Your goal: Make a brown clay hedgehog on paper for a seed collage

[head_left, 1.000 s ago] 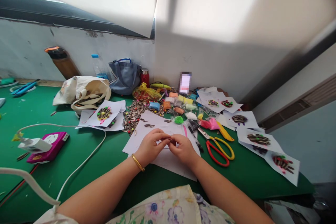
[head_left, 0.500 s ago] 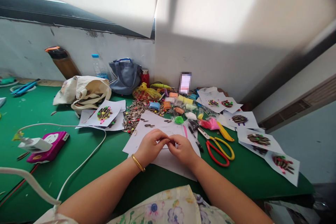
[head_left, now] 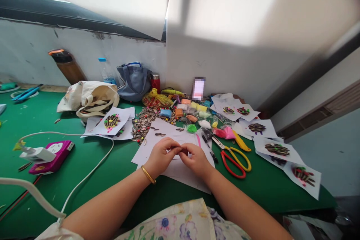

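Observation:
My left hand (head_left: 164, 155) and my right hand (head_left: 195, 159) meet fingertip to fingertip above white paper (head_left: 150, 150). Both are closed, pinching a small brown lump (head_left: 184, 150) that looks like soft modelling clay; the fingers hide most of it. Several loose sunflower seeds (head_left: 160, 134) lie on the paper just beyond my hands. A black pen (head_left: 209, 149) rests along the paper's right edge, beside my right hand. Farther right are scissors (head_left: 233, 159) with red and yellow handles.
A heap of sunflower seeds (head_left: 143, 122) and packets of coloured clay (head_left: 180, 112) spread behind the paper. Cards with seed pictures lie left (head_left: 111, 121) and right (head_left: 277, 150). Bags (head_left: 133, 82), bottles and a propped phone (head_left: 198, 89) line the wall. A white cable (head_left: 92, 172) crosses the left side.
My fingertips have shifted slightly around the brown lump, and less of it shows now. My hands stay in the same place over the paper; the other things have not moved.

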A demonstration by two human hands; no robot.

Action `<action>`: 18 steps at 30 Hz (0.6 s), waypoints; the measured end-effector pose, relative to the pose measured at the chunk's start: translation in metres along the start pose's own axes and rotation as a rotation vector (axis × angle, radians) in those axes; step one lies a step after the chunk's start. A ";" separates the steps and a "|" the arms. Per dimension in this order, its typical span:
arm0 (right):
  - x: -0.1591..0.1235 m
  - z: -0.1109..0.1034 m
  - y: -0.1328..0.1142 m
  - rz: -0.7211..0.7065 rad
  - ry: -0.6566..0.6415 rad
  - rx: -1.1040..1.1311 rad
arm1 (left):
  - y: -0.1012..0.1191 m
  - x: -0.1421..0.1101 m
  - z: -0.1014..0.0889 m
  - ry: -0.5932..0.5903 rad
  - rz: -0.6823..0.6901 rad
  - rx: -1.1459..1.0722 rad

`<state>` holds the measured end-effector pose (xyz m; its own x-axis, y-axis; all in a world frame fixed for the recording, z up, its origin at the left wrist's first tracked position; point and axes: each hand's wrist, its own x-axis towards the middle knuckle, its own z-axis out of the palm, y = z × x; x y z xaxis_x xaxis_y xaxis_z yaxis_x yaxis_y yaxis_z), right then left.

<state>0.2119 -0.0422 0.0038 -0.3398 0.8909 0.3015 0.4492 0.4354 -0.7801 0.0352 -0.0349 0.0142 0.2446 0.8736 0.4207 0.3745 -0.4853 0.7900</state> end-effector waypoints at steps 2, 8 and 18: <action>0.000 -0.002 -0.001 -0.008 -0.032 0.030 | 0.000 0.000 0.000 0.003 -0.013 -0.040; -0.001 -0.001 0.001 -0.016 -0.015 -0.038 | 0.000 -0.001 -0.002 -0.054 0.056 -0.007; 0.000 -0.003 -0.001 -0.039 -0.038 -0.003 | -0.004 0.000 0.000 -0.041 -0.022 -0.078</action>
<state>0.2136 -0.0419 0.0057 -0.3884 0.8678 0.3100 0.4374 0.4697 -0.7668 0.0337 -0.0330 0.0116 0.2738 0.8812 0.3854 0.3097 -0.4601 0.8321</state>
